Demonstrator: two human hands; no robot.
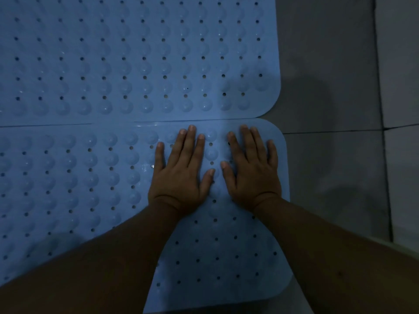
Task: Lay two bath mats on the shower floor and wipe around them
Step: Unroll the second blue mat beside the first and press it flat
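Left hand (181, 175) and right hand (250, 168) flat, palms down, fingers spread, pressing near mat (68, 177) close to its far right corner. Thumbs nearly touching between hands. Nothing pinched. Far mat (136, 60) lies just beyond fingertips, edges meeting along seam. Grey floor tile (328, 155) right of right hand.

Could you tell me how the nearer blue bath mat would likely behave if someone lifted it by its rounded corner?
The nearer bath mat is thin and lies flat, so it would probably flop and drape rather than stay stiff. Its rows of domed cups suggest suction, so it may resist, then peel off the tile floor. Glints by the left hand hint at moisture, so it may be slippery.
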